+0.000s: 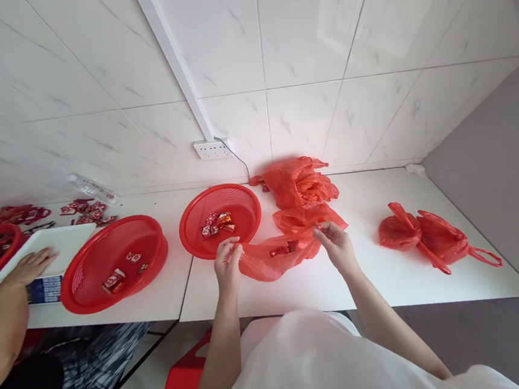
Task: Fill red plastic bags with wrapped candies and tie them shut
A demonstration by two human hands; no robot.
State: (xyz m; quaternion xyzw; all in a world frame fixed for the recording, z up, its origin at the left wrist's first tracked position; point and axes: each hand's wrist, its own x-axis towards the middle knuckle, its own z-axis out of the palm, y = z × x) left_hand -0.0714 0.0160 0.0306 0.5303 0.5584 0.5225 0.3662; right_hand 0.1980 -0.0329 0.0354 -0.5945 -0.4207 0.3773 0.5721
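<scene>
A thin red plastic bag (266, 268) is stretched between my two hands over the white table. My left hand (228, 261) pinches its left end, while my right hand (335, 243) grips the other end near the top. Small red wrapped packets (285, 248) show inside the bag. Just beyond my left hand sits a round red basket (188, 216) with several small wrapped packets (217, 223) in it. Behind the held bag lies a heap of red plastic bags (292, 179).
Two tied red bags (431, 237) lie at the right. To the left, another red basket (153, 228) holds a few packets. A co-worker's hand (32, 267) rests on a white tray (70, 235). A plastic bottle (93, 189) and a socket strip (212, 149) are near the wall.
</scene>
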